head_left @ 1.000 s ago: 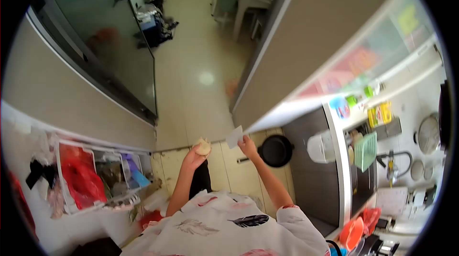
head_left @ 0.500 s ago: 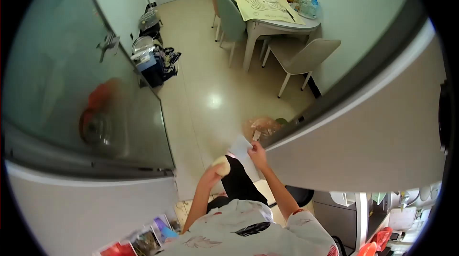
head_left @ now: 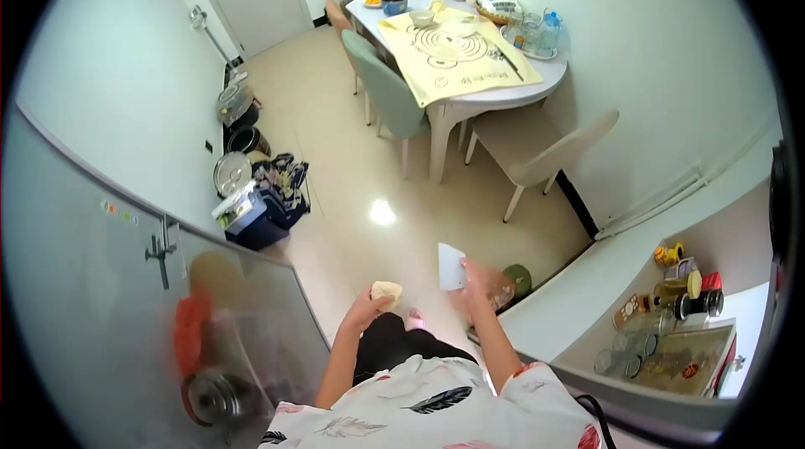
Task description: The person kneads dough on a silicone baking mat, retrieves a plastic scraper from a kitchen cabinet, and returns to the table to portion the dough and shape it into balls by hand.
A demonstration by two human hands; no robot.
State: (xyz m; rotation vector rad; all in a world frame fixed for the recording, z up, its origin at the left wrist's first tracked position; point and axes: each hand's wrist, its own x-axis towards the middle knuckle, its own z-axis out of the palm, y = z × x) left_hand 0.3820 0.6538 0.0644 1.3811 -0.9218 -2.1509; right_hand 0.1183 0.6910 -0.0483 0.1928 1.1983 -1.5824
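Grasping | left hand (head_left: 366,312): curled against pale dough (head_left: 387,291) | right hand (head_left: 475,283): pinching white scraper (head_left: 450,266)

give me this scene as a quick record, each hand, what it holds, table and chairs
left hand: the left hand grips a pale, dough-like lump
right hand: the right hand holds a white flat piece, apart from the lump
table: white table, ahead of the person, bearing a yellow printed mat
chairs: include a green chair on the table's left and a beige chair on the near right
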